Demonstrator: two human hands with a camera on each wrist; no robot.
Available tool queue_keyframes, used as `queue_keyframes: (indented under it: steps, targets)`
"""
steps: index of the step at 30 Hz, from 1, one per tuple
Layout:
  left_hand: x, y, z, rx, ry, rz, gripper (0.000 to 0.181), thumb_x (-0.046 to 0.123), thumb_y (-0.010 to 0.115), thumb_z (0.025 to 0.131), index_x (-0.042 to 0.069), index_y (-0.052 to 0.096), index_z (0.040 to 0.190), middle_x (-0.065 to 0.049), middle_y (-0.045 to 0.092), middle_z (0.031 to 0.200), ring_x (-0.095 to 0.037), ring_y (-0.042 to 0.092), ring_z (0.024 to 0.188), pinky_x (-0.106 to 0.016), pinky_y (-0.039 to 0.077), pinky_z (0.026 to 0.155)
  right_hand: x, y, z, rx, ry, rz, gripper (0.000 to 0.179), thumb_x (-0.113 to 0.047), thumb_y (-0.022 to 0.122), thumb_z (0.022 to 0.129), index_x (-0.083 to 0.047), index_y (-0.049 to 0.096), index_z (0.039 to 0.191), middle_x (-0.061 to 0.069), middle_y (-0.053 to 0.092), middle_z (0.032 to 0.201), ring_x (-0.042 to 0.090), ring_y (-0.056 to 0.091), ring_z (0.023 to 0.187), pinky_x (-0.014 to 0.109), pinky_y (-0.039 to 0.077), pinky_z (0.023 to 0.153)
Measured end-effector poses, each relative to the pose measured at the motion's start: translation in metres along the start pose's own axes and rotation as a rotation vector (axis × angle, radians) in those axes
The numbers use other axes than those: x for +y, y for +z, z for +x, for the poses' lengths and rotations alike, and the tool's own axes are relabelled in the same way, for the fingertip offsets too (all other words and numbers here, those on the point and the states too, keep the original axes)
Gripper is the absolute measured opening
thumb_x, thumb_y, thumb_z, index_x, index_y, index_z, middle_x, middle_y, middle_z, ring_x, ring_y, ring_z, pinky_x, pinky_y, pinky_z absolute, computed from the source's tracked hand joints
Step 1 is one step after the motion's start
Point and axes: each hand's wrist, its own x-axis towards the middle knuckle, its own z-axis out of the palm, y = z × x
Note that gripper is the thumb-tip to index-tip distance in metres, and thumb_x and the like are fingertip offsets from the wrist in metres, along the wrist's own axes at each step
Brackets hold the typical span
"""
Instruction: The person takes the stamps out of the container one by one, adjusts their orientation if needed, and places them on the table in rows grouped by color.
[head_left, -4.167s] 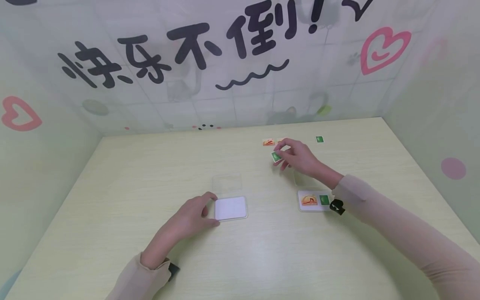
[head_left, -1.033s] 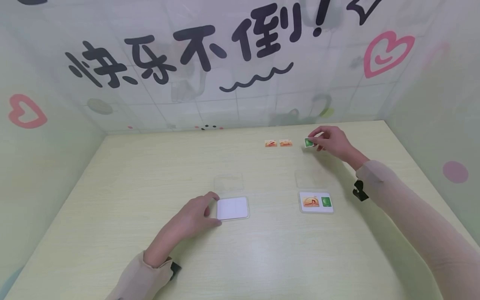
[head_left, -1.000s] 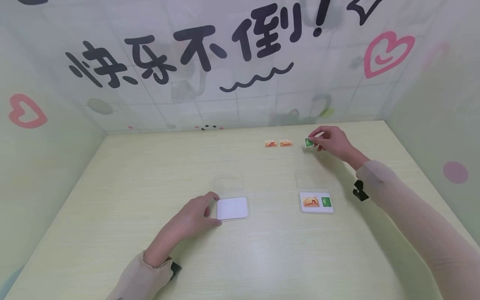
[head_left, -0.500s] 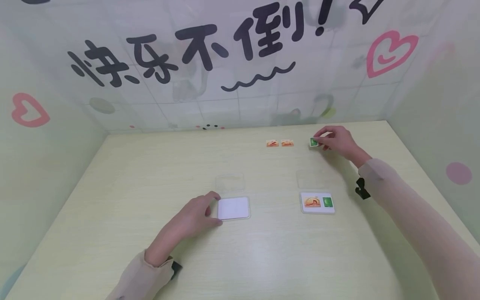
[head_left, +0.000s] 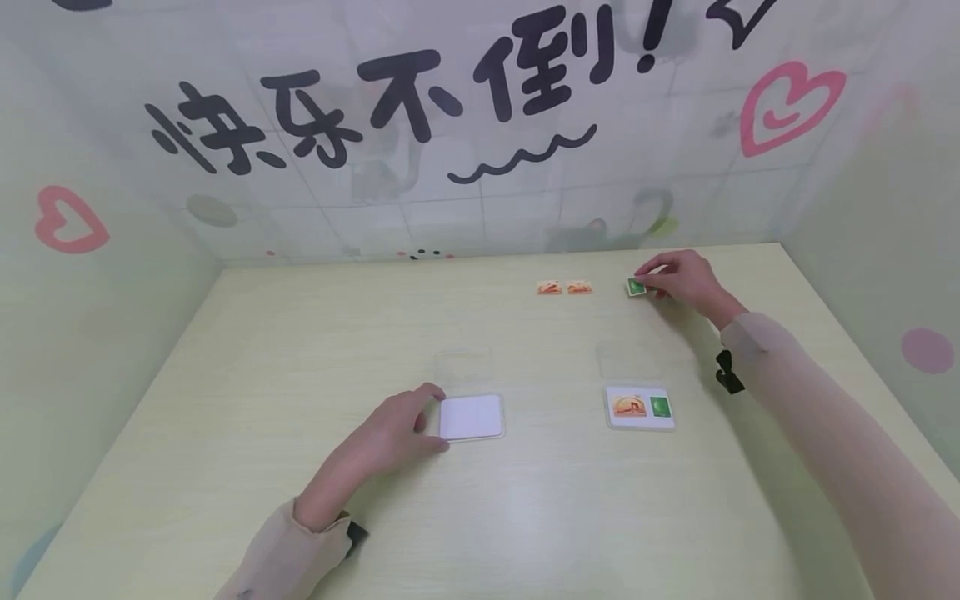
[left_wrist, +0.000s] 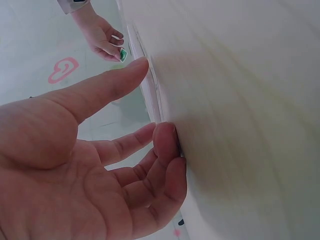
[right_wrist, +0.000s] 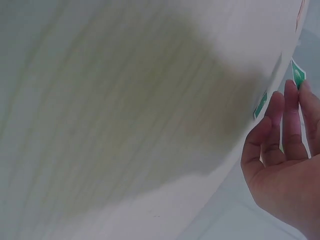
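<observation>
- One green stamp (head_left: 636, 287) is pinched between the fingertips of the right hand (head_left: 684, 279), near the far edge of the table (head_left: 525, 517).
- A second green stamp (right_wrist: 260, 105) lies just beside those fingers.
- Two orange stamps (head_left: 549, 287) lie side by side, left of the right hand.
- The left hand (head_left: 386, 429) grips the left case (head_left: 503, 417), thumb and finger set apart at its left corners; a white card (head_left: 470, 417) lies inside.
- The right case (head_left: 641, 428) contains a card with orange and green pictures (head_left: 629, 406).
</observation>
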Motion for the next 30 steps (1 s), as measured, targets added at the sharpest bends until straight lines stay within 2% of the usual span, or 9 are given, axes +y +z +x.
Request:
queue_keyframes:
  steps: [9,17,24,30]
  targets:
    - [0.001,-0.001,-0.001,0.000,0.000,-0.004,0.058,0.010,0.085,0.088,0.002,0.058,0.138,-0.006,0.053,0.083,-0.019,0.046,0.074,-0.032,0.040,0.066,0.004,-0.001,0.004,0.031,0.006,-0.030,0.033,-0.022,0.076,0.099,0.004,0.075,0.120,-0.004,0.075,0.081,0.011,0.063,0.069,0.026,0.048,0.064]
    - [0.003,-0.002,-0.001,-0.001,-0.023,-0.013,0.059,0.010,0.085,0.088,0.003,0.057,0.140,-0.006,0.053,0.083,-0.020,0.046,0.073,-0.032,0.039,0.065,0.006,-0.001,0.007,0.038,0.036,-0.005,0.034,-0.024,0.078,0.098,0.004,0.075,0.118,-0.007,0.074,0.078,0.010,0.061,0.068,0.026,0.047,0.062]
    - [0.002,-0.001,-0.002,0.003,-0.020,-0.017,0.059,0.010,0.085,0.088,0.003,0.058,0.139,-0.006,0.053,0.082,-0.019,0.046,0.073,-0.032,0.038,0.065,0.008,0.002,0.010,0.058,0.022,-0.011,0.031,-0.023,0.078,0.098,0.003,0.076,0.114,-0.008,0.072,0.074,0.010,0.061,0.065,0.025,0.046,0.062]
    - [0.002,-0.001,-0.002,0.005,-0.020,-0.022,0.059,0.010,0.085,0.088,0.003,0.058,0.140,-0.006,0.052,0.082,-0.019,0.046,0.072,-0.032,0.039,0.065,0.008,0.003,0.011,0.073,0.018,-0.045,0.028,-0.024,0.077,0.099,0.002,0.076,0.112,-0.007,0.070,0.081,0.011,0.058,0.070,0.023,0.048,0.064]
